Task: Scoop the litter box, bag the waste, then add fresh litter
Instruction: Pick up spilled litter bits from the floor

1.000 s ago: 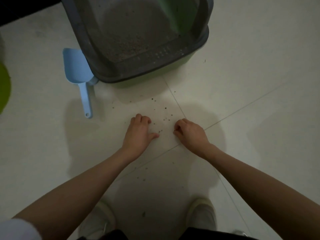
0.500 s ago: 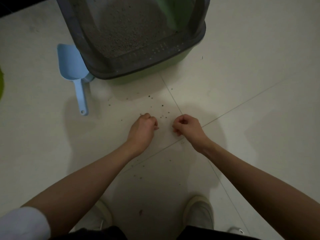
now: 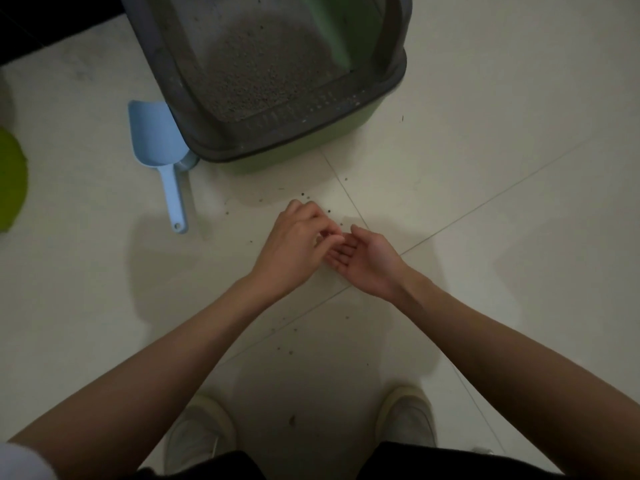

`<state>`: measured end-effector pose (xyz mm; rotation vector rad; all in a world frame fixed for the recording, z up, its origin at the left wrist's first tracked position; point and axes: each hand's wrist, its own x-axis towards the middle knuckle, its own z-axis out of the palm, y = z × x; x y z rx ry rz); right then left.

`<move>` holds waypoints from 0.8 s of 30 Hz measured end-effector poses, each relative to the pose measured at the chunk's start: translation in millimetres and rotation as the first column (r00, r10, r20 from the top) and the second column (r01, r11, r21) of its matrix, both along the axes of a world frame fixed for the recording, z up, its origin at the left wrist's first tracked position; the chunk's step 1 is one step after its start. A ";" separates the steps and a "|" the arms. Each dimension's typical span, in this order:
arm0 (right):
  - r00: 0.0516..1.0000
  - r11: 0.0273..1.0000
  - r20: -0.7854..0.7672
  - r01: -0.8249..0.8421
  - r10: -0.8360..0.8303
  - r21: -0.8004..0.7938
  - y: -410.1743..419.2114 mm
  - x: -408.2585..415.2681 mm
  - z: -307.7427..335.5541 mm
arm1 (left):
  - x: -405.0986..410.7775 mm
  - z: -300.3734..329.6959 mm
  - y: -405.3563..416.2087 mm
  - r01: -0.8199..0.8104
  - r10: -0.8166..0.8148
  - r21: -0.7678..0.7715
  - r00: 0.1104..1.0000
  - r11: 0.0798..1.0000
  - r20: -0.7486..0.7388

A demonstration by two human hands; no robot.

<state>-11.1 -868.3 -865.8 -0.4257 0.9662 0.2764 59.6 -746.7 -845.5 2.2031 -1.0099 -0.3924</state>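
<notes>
The green litter box (image 3: 349,123) with a dark grey rim stands on the floor ahead, grey litter (image 3: 263,74) lying inside it. A light blue scoop (image 3: 156,136) lies on the tiles at its left corner, untouched. Loose litter grains (image 3: 304,195) are scattered on the floor in front of the box. My left hand (image 3: 294,244) hovers low over the tiles, fingertips pinched together on tiny grains, right above my right palm. My right hand (image 3: 367,268) is turned palm up, fingers relaxed and slightly cupped under the left fingertips.
A bright green round object (image 3: 10,181) shows at the left edge. My two light shoes (image 3: 201,431) stand close below the hands. More grains (image 3: 287,348) dot the pale tiles between the shoes and hands. A dark strip runs along the top left.
Both hands were knuckles-up picking at the floor. Now my right hand has turned palm up and my left hand has moved over it with pinched fingers.
</notes>
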 end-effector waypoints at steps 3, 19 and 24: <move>0.999 0.999 0.047 0.006 -0.008 0.044 1.7 2.5 5.4 | 2.1 -2.3 3.8 -0.003 0.003 -0.001 1.000 1.000 0.001; 0.401 -0.370 -0.667 -0.601 0.628 -0.709 9.4 -4.1 -15.2 | 0.6 -53.4 33.7 -0.136 0.212 0.377 0.963 0.916 -0.168; 0.290 -0.537 -0.756 -0.559 0.587 -0.631 16.2 9.0 -20.9 | -3.8 -61.1 25.8 -0.193 0.249 0.371 0.962 0.908 -0.109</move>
